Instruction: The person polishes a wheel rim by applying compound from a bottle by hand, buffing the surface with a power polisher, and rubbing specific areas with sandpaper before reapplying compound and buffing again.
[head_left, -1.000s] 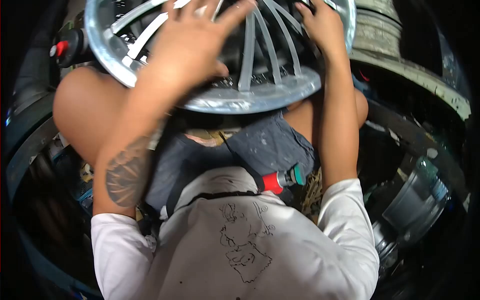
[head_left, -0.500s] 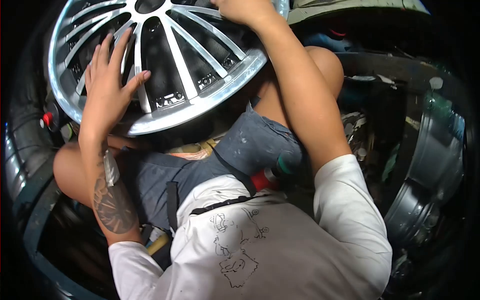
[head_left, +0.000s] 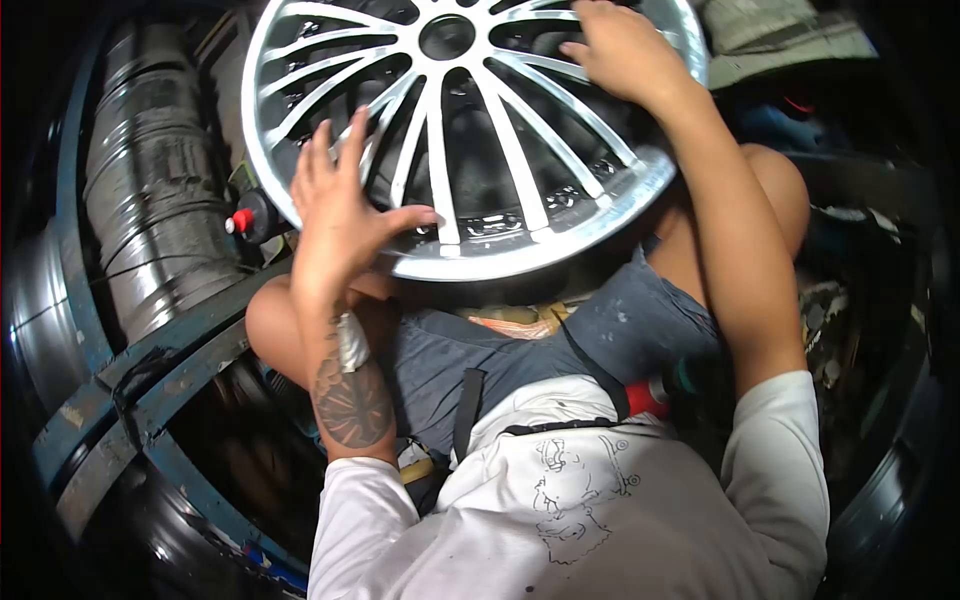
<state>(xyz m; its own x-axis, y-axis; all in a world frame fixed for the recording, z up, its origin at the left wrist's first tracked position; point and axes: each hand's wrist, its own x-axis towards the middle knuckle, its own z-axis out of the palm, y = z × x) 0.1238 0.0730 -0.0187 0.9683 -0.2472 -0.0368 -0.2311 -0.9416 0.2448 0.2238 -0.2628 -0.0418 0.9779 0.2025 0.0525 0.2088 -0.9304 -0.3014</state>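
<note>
A silver multi-spoke wheel rim (head_left: 520, 170) with a round centre hole lies face up before me, its near edge over my crossed legs. At its left side, my left hand (head_left: 335, 215) is open, fingers spread over the spokes and thumb stretched toward the near edge. My right hand (head_left: 635, 60) rests at the upper right of the wheel, thumb apart from the other fingers, with no object visible in it. Its fingertips lie at the spokes near the top edge of the view.
Stacked dark wheel barrels (head_left: 160, 190) stand on the left behind a blue metal frame (head_left: 190, 325). A black round tool part with a red knob (head_left: 242, 220) sits beside the wheel's left edge. A red cylindrical object (head_left: 648, 397) is by my right thigh.
My view has swung left, so the wheel, hands and legs appear farther right and more of the stacked barrels shows. Both hands stay at the wheel; the right thumb now shows.
</note>
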